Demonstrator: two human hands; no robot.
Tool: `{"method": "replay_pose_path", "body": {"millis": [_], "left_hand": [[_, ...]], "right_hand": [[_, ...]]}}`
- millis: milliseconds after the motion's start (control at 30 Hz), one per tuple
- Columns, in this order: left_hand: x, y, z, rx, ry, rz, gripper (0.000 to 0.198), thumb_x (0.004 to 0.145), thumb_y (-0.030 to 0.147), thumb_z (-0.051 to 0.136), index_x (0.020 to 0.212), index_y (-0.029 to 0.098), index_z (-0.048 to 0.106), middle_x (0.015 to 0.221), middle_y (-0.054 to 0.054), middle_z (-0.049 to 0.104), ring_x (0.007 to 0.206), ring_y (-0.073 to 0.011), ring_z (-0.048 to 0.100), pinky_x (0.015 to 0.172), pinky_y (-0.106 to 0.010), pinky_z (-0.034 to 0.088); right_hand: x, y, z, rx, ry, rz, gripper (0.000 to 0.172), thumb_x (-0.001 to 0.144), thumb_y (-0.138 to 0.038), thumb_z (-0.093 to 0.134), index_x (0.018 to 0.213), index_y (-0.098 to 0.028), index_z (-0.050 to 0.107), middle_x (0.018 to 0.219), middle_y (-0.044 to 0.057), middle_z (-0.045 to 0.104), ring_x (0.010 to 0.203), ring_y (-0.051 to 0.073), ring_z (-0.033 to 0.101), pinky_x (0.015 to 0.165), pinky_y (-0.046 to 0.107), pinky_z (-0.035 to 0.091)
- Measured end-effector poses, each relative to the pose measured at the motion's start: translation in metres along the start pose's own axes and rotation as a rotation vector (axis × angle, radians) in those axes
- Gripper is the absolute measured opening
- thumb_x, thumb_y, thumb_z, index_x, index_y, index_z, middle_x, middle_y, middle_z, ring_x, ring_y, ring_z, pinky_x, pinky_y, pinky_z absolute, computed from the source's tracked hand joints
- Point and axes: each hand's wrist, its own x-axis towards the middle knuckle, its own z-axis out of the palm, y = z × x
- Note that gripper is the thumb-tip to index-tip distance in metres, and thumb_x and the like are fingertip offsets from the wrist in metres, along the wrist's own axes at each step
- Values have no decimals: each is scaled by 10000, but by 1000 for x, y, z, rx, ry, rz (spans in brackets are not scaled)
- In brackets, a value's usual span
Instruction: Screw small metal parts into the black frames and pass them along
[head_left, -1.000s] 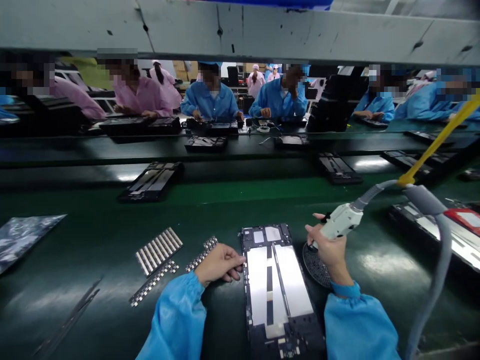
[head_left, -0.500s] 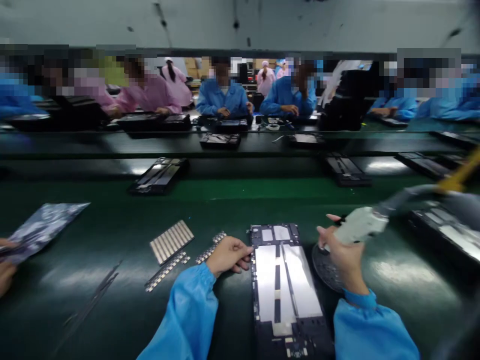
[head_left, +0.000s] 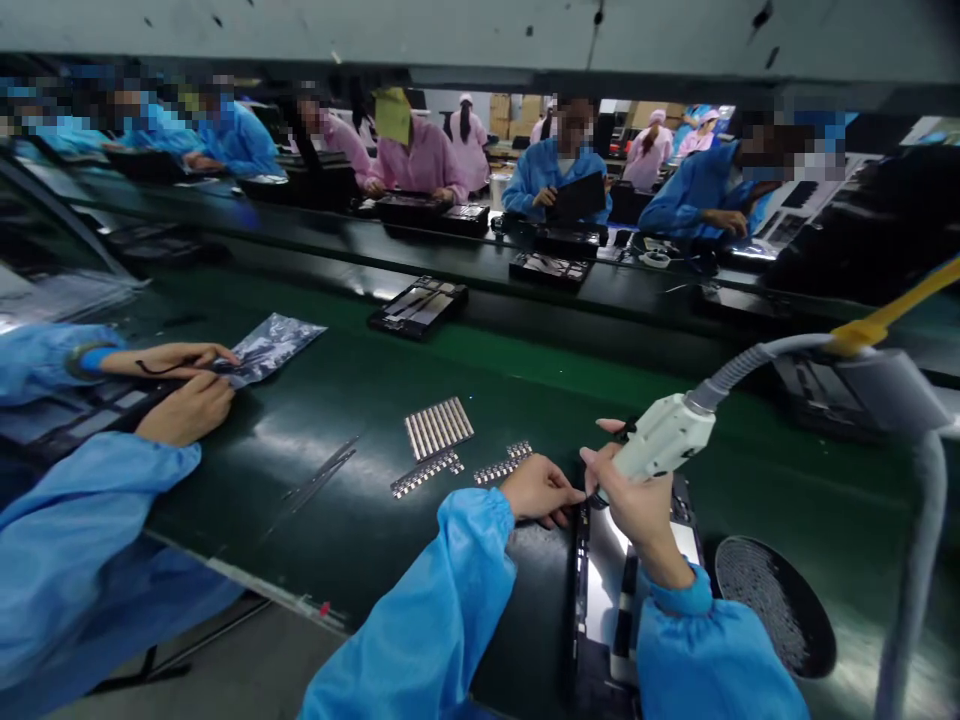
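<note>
A white powered hand tool that looks like an electric screwdriver (head_left: 664, 435) is gripped in my right hand (head_left: 637, 510), its lower end over the upper left edge of an opened flat device (head_left: 600, 590). The device has a black frame and silver panels; my right hand and sleeve cover part of it. My left hand (head_left: 541, 490) is closed in a pinch at that same edge, close to the tool's tip. Whatever its fingertips hold is hidden. Just left of this hand lie small strips of light pieces (head_left: 504, 465). A round black dish of tiny parts (head_left: 772, 600) sits right of the device.
A ridged light block (head_left: 439, 428) and another strip (head_left: 427, 475) lie on the green bench. Thin dark rods (head_left: 322, 472) are further left. A co-worker's hands (head_left: 187, 400) touch a silvery bag (head_left: 277, 345). A grey hose (head_left: 739, 370) runs from the tool.
My right hand has brought the tool left from over the dish to the device's upper left edge. My left hand keeps its pinch there. The view has turned left.
</note>
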Motion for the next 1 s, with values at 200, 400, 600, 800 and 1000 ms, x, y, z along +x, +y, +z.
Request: {"method": "replay_pose_path", "body": {"millis": [200, 400, 600, 800, 1000], "left_hand": [[1, 4, 2, -5, -4, -7, 203, 837, 215, 660, 665, 108, 647, 515, 25, 610, 464, -72, 617, 532, -182, 538], [-3, 7, 3, 27, -3, 3, 233, 844, 216, 651, 638, 110, 624, 516, 28, 597, 464, -76, 617, 532, -192, 552], [-2, 7, 4, 12, 1, 6, 221, 837, 220, 657, 647, 110, 623, 511, 20, 600, 487, -91, 633, 523, -192, 547], [0, 5, 3, 32, -5, 17, 215, 824, 217, 654, 630, 126, 635, 506, 27, 597, 466, -99, 617, 515, -215, 539], [-2, 7, 3, 35, 11, 20, 220, 790, 248, 697, 620, 121, 638, 485, 27, 584, 458, -101, 608, 515, -212, 529]], "right_hand": [[-1, 9, 1, 16, -2, 29, 387, 745, -246, 718, 1088, -174, 552, 454, -96, 537, 366, 122, 510, 444, 261, 442], [-2, 12, -1, 33, -24, 46, 413, 755, -236, 725, 1120, -174, 541, 455, -100, 530, 367, 118, 503, 433, 252, 420], [-3, 13, -2, 3, -28, 32, 344, 764, -251, 727, 1045, -183, 539, 461, -102, 529, 370, 117, 503, 453, 267, 429], [-8, 19, -1, -44, -56, 3, 278, 775, -255, 718, 944, -206, 503, 468, -91, 550, 402, 126, 523, 500, 287, 450], [-9, 13, 0, -31, -28, 1, 294, 772, -266, 726, 963, -200, 512, 474, -90, 551, 396, 130, 521, 501, 298, 455]]}}
